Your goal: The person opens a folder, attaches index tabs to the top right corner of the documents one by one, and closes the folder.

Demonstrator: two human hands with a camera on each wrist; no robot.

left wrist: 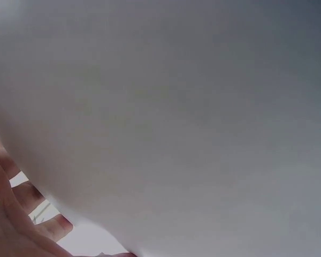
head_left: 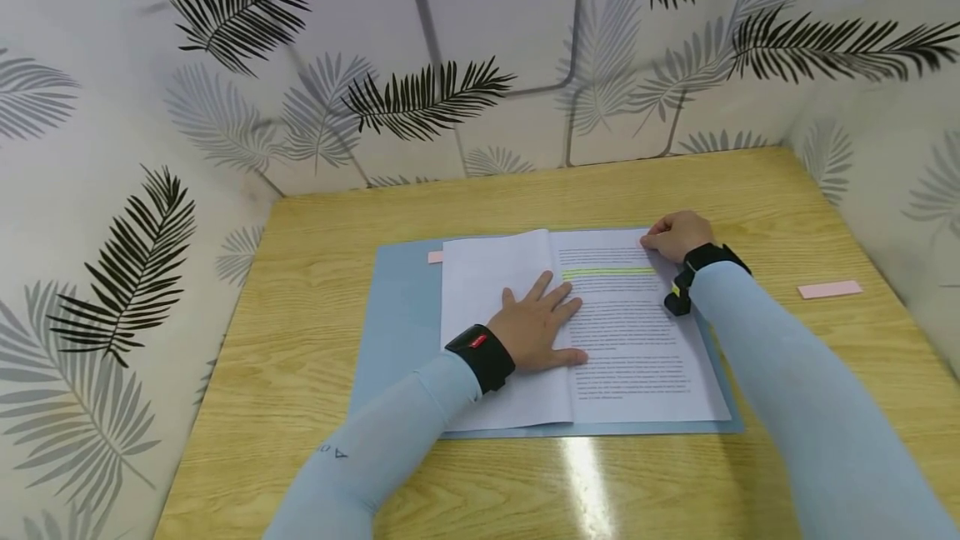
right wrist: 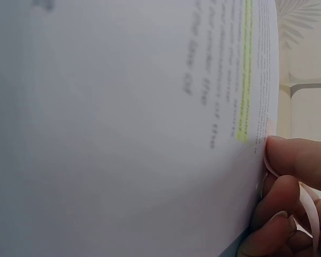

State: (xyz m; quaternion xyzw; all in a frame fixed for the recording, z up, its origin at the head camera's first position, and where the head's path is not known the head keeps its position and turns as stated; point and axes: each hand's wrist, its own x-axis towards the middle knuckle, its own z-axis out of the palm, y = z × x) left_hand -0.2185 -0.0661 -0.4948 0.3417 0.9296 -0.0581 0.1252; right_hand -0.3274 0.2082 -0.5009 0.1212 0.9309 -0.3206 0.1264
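A stapled-looking paper document lies open on a light blue folder; its right page carries printed text with a yellow-green highlighted line. My left hand rests on the pages near the fold, fingers spread and straight. White paper fills most of the left wrist view beside that hand. At the right page's upper right corner, my right hand pinches a pale pink sticky strip against the page edge. The thumb and curled fingers hide part of that strip.
Another pink strip lies on the wooden table to the right of the folder. A small pink tab sticks out from the left page's upper edge. Leaf-patterned wall covering rises behind the table.
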